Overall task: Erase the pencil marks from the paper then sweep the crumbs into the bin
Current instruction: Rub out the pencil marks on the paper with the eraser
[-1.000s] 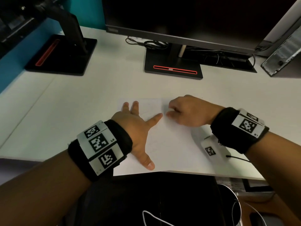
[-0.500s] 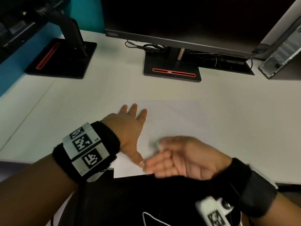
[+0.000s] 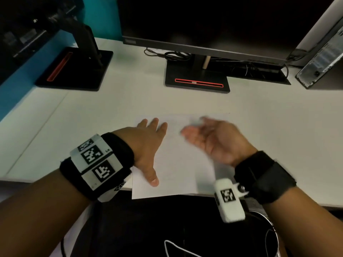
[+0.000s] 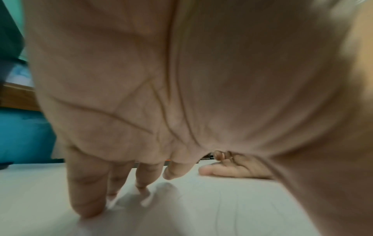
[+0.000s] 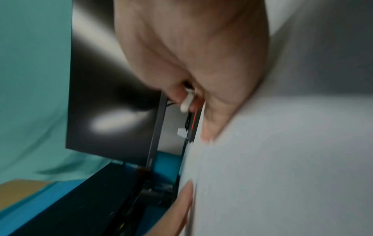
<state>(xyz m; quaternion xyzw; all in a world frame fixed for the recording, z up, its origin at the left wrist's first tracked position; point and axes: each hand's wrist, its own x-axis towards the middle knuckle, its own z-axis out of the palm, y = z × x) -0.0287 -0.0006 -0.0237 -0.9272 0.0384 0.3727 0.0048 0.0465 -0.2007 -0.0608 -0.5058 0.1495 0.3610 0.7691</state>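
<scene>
Paper sheet [image 3: 178, 164] matt, smooth; desk [image 3: 111, 108] smooth white laminate; monitor screen [image 3: 204, 19] glossy black.

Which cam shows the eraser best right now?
Right wrist view: the white eraser shows pinched between the right hand's fingers, though blurred. In the head view that hand is motion-smeared and the eraser can't be made out. The left wrist view shows only some right-hand fingertips, no eraser.

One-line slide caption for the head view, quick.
Left hand presses the paper flat while the blurred right hand sweeps edge-on across it.
</scene>
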